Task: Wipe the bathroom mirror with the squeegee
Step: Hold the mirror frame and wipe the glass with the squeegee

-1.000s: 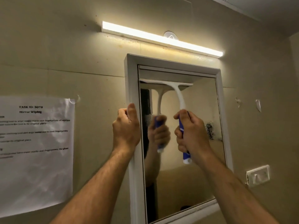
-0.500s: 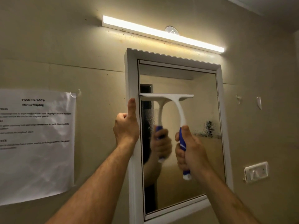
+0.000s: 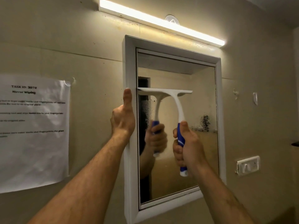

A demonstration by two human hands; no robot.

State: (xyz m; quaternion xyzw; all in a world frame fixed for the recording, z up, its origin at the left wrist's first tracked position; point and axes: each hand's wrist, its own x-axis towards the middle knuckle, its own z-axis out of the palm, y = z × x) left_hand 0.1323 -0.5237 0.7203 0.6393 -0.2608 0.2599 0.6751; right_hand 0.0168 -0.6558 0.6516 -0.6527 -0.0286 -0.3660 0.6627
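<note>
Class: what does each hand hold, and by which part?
The right hand holds the squeegee by its blue handle. The left hand grips the mirror frame at its left edge.

We read "TASK ID: 3078" and "Mirror Wiping" on the paper sheet [image 3: 32, 131] left of the mirror [image 3: 202, 159]; smaller lines stay illegible.

Our left hand [image 3: 123, 118] points its thumb up mid-frame; our right hand [image 3: 188, 146] makes a tight fist, lower right of it.

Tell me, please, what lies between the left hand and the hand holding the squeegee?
In the head view, only the mirror's white frame edge and a droplet-fogged glass strip separate left hand from right hand gripping squeegee.
</note>
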